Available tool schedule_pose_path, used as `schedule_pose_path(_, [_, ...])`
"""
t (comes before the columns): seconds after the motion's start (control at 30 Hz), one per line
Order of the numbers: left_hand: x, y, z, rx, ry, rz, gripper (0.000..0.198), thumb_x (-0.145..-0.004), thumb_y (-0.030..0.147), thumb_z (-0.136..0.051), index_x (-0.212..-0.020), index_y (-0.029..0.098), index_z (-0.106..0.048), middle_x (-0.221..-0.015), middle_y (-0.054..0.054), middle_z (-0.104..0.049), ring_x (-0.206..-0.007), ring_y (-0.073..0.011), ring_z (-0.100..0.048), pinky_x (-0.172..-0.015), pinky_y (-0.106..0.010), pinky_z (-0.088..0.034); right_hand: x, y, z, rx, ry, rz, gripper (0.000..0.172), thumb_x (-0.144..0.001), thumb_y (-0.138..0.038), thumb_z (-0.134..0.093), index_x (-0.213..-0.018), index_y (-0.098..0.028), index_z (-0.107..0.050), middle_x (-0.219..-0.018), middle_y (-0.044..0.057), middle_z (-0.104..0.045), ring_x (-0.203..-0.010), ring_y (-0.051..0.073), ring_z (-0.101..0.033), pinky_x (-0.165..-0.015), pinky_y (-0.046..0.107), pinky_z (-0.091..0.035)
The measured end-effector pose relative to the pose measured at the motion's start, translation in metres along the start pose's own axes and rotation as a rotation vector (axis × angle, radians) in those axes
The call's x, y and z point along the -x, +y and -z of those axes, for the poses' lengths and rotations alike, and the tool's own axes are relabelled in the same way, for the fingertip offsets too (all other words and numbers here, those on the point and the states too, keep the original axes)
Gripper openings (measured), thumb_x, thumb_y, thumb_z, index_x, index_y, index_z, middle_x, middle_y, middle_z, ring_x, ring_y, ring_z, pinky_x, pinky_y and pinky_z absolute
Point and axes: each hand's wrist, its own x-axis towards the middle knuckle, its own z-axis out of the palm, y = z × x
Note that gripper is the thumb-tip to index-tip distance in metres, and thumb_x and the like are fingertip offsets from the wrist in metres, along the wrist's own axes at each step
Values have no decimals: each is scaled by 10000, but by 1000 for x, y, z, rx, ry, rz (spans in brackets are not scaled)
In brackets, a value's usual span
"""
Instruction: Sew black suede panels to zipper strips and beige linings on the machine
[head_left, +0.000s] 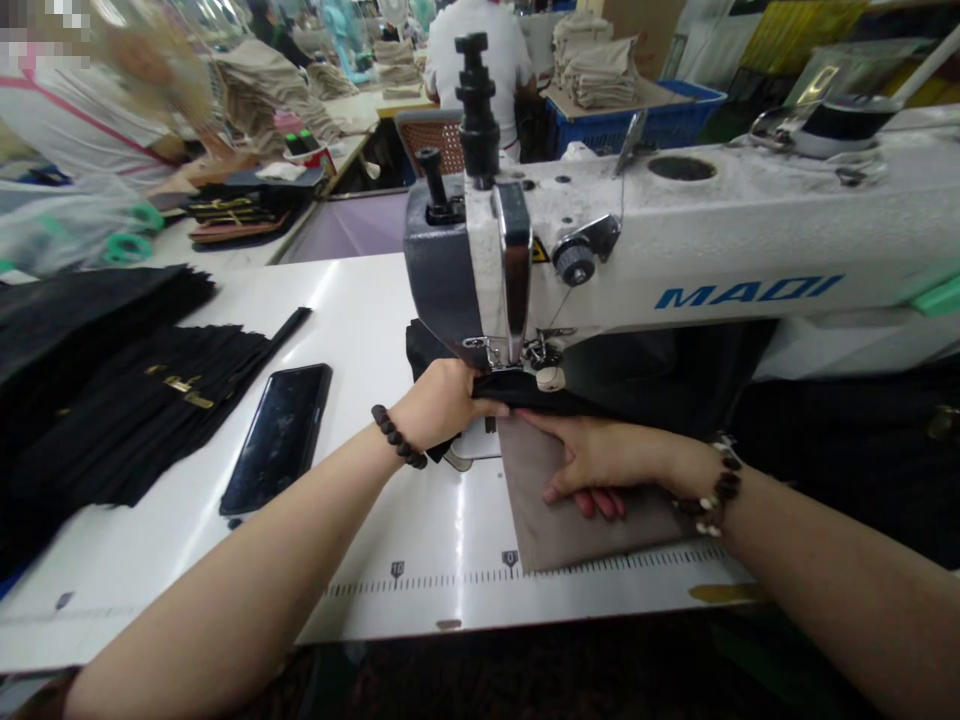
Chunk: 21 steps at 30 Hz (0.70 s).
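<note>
At the sewing machine's presser foot (pixel 517 368), my left hand (pixel 442 402) is closed on the edge of a black fabric piece (pixel 577 398), thumb on the near side. My right hand (pixel 600 455) rests on a taupe fabric panel (pixel 536 530) just right of the needle area. Its forefinger stretches towards my left thumb, with the other fingers partly curled and apart from it. The taupe panel meets the black fabric along the far edge. More black material bunches under the machine arm. The needle tip itself is hidden.
A dark phone (pixel 277 440) lies on the white table (pixel 390 520), beside stacked black pieces with gold zipper pulls (pixel 180 385). The machine arm (pixel 750 230) spans the right. Black material (pixel 847 450) lies at right. Behind are co-workers, fabric piles and a blue crate (pixel 637 125).
</note>
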Motion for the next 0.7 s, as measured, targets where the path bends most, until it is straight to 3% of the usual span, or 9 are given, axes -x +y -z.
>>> schedule_pose_path(0.1, [0, 2, -5, -13, -10, 41, 246, -653, 174, -682, -895, 140, -653, -918, -69, -672, -893, -226, -614, -789, -270, -470, -1, 4, 4, -59, -22, 1, 918, -761, -175, -562, -1373, -316, 109, -465, -71, -543, -332, 108, -466, -321, 184, -394])
schedule_pose_path(0.2, [3, 5, -14, -61, 13, 75, 151, -667, 120, -637, -816, 122, -666, -792, -82, -674, -764, -230, -632, -695, -289, -489, -2, 7, 4, -131, -26, 19, 894, -768, -152, -549, -1380, -303, 85, -455, -68, -540, -326, 104, -455, -314, 179, -388])
schedule_pose_path(0.33, [7, 4, -24, -57, 59, 13, 232, -661, 25, -539, -821, 139, -661, -871, -70, -668, -837, -208, -619, -759, -285, -476, -2, 8, 3, -203, -42, 40, 862, -774, -134, -539, -1393, -213, 55, -460, -54, -542, -343, 107, -470, -316, 175, -390])
schedule_pose_path(0.43, [10, -2, -26, 48, 165, -51, 315, -622, -3, -501, -851, 148, -656, -892, -51, -670, -860, -190, -618, -776, -262, -471, -2, 8, 2, -184, -101, 78, 820, -802, -148, -510, -1392, -258, 49, -492, -54, -556, -350, 100, -485, -341, 179, -405])
schedule_pose_path(0.57, [11, -9, -21, 299, 263, -89, 236, -668, 50, -481, -793, 149, -655, -765, -20, -667, -760, -162, -626, -705, -233, -479, 0, 6, 3, -91, -201, 76, 717, -851, -184, -436, -1389, -314, 20, -500, -58, -548, -373, 106, -510, -383, 202, -428])
schedule_pose_path(0.63, [13, -11, -19, 409, 263, -99, 170, -696, 93, -492, -750, 143, -646, -708, -8, -651, -695, -143, -614, -651, -215, -477, 0, 5, 3, 85, -128, 57, 638, -867, -224, -404, -1392, -324, -57, -498, -48, -545, -402, 131, -534, -409, 243, -450])
schedule_pose_path(0.7, [15, -13, -18, 493, 249, -87, 115, -712, 135, -512, -693, 134, -625, -639, 2, -622, -604, -122, -583, -563, -194, -462, -1, 6, 3, 379, 154, 124, 546, -868, -246, -406, -1372, -324, -212, -596, -8, -601, -514, 165, -591, -511, 312, -497])
